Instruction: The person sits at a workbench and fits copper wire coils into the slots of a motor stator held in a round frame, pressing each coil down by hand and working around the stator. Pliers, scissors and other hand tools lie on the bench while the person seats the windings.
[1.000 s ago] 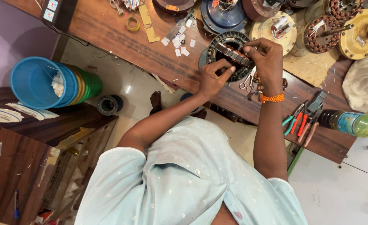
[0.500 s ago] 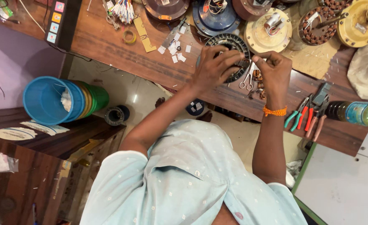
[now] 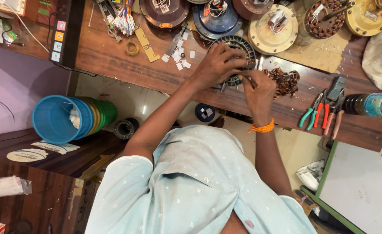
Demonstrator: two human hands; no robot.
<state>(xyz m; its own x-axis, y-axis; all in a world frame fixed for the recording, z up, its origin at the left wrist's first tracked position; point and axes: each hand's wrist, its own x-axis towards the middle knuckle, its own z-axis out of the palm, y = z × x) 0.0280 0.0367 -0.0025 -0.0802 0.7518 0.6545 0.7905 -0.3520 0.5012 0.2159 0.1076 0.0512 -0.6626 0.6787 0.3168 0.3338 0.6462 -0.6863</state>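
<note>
— Brown bench, so messy! Where's the ring?
— The dark ring lies under the left hand, gripped. Just beside it, the right hand pinches a thin tool pointing in.

Single head-worn view, straight down over the person's chest and arms onto the wooden workbench, fairly near.

Bright even light, soft shadows, floor glare, sharp focus, slight edge distortion.
</note>
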